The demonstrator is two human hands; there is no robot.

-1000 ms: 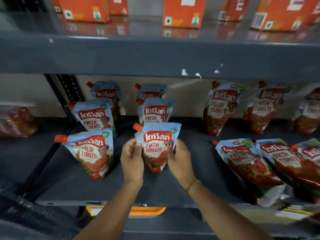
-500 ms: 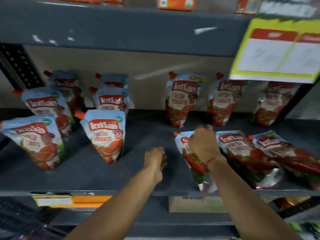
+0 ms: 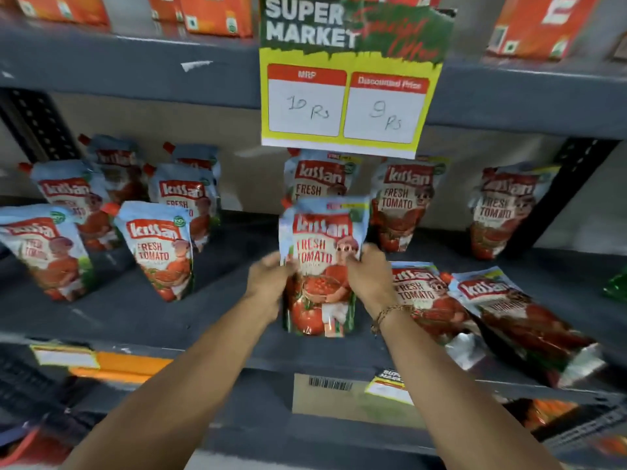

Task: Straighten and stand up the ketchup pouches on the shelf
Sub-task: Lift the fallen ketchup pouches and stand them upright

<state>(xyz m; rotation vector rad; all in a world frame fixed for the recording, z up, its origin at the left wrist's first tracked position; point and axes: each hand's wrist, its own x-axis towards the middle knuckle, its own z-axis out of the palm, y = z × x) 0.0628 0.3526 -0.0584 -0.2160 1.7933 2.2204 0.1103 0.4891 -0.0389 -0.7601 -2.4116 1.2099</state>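
A ketchup pouch (image 3: pixel 322 259) stands upright at the middle of the grey shelf (image 3: pixel 135 313), its label facing me. My left hand (image 3: pixel 271 283) grips its left edge and my right hand (image 3: pixel 371 276) grips its right edge. Just to the right, two pouches (image 3: pixel 420 300) (image 3: pixel 515 317) lie flat, overhanging the front edge. Several pouches stand at the left, the nearest (image 3: pixel 159 252) and another (image 3: pixel 44 252) in front. Three more stand along the back wall (image 3: pixel 319 178) (image 3: pixel 403 201) (image 3: pixel 502 212).
A yellow price card (image 3: pixel 349 86) hangs from the upper shelf over the middle back pouches. Orange cartons (image 3: pixel 217 15) stand on the upper shelf. A black upright (image 3: pixel 556 198) slants at the right. A cardboard box (image 3: pixel 339 398) sits below the shelf.
My right hand has pulled the flat middle pouch up on end, and my left hand has come over to hold its other side. The view shifted right.
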